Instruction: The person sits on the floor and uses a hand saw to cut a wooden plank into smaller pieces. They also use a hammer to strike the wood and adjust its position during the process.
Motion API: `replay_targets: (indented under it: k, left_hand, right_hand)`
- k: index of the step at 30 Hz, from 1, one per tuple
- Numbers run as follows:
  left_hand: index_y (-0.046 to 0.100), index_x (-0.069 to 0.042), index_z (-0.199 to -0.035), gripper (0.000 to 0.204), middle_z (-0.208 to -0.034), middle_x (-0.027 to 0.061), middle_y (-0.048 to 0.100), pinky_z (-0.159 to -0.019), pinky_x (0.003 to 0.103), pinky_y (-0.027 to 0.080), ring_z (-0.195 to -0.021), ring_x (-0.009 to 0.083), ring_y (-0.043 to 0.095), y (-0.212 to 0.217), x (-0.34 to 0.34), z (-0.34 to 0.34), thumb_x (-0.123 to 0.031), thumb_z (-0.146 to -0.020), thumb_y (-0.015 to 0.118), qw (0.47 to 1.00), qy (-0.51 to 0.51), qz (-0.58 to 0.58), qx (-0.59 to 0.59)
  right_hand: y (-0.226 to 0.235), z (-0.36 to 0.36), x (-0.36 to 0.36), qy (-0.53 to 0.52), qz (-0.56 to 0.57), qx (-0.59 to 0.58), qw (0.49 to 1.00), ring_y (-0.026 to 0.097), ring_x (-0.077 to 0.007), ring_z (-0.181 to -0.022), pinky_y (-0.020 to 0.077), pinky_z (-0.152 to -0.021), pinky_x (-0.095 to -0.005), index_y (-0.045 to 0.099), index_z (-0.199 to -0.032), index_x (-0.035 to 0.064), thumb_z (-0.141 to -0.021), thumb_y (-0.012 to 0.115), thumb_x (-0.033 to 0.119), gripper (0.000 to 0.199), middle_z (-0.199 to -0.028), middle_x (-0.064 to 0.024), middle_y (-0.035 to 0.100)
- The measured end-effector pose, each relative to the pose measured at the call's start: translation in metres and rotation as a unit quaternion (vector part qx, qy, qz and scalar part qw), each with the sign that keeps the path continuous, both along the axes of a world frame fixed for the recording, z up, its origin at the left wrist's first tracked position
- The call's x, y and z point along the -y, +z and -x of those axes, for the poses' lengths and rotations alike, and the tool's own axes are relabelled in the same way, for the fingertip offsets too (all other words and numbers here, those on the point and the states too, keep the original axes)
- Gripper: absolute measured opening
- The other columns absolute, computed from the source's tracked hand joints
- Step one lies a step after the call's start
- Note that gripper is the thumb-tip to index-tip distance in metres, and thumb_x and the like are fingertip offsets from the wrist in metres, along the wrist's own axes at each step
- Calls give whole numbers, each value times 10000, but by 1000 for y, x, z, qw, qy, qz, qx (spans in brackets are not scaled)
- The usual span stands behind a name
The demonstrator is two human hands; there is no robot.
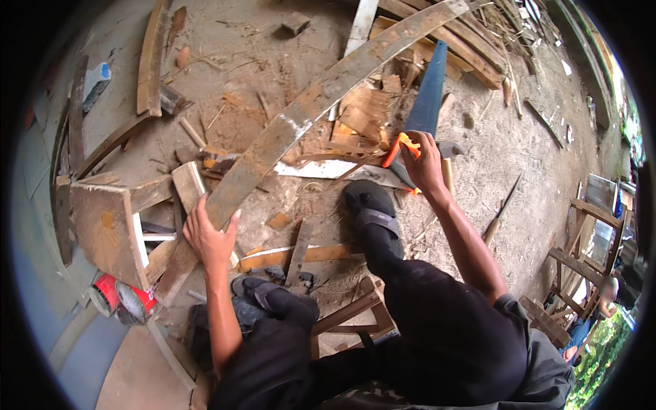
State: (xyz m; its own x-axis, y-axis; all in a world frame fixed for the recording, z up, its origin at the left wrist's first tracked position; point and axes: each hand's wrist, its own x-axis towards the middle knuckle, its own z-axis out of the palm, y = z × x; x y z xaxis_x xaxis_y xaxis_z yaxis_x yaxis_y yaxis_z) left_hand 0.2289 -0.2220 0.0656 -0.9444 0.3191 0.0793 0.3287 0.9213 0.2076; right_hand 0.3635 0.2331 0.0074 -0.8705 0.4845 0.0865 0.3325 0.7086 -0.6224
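Observation:
My right hand [425, 167] is closed around the orange-and-grey handle of a handsaw [427, 92], whose blue blade points away from me. A long, weathered plank [321, 89] runs diagonally from the near left to the far right. At its near end, my left hand [208, 236] grips it, fingers on one side and thumb on the other. The saw blade is beside the plank's far part; I cannot tell whether they touch. Just beyond my right wrist lies a hammer [447, 171], partly hidden.
A wooden box frame [102, 219] stands left, above red cans [113, 294]. Boards [471, 48] are piled far right. A pointed tool with a wooden handle [502, 212] lies right. Wood scraps [362, 116] surround my feet. A person [605, 301] is at the right edge.

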Motion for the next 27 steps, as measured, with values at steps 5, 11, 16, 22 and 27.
replay_targets:
  k: [5,11,16,22,27]
  left_hand:
    - [503,-90,-1380,774,-1277,149,606,-1036,492,373,-1201,360,550,0,-4,0,-426,-759,820,999,-5,30,-16]
    - [459,-26,-1386,776,-1284,194,575,-1040,518,365,-1245,396,507,2,-6,3,-361,-776,803,997,-28,37,66]
    - [433,23,-1376,731,-1275,270,549,-1012,545,374,-1221,464,493,14,3,26,-341,-841,772,978,-100,33,178]
    - [477,16,-1340,804,-1240,223,597,-1024,497,400,-1207,380,548,0,0,21,-466,-786,803,992,-84,83,51]
    - [454,-3,-1358,818,-1290,205,573,-1074,501,370,-1244,340,536,5,1,24,-497,-801,793,988,-61,117,86]
  right_hand:
    - [19,-11,-13,-151,101,158,970,696,-315,-752,533,-742,-407,700,-895,6,-942,686,213,213,-771,-158,694]
    - [-23,-92,-53,-141,-87,-44,985,686,-274,-740,537,-683,-381,657,-952,6,-894,736,195,212,-850,-165,702]
    - [1,-109,-38,-157,87,123,976,673,-291,-806,528,-742,-398,660,-916,0,-895,758,197,221,-864,-147,679]
    - [-11,-87,-7,-41,-140,93,985,507,-413,-1247,406,-1061,-496,529,-1305,0,-879,746,232,531,-1309,-226,538]
    - [-46,-109,-27,-22,-162,212,963,527,-374,-1225,417,-998,-501,529,-1323,-4,-897,721,403,620,-1317,-219,548]
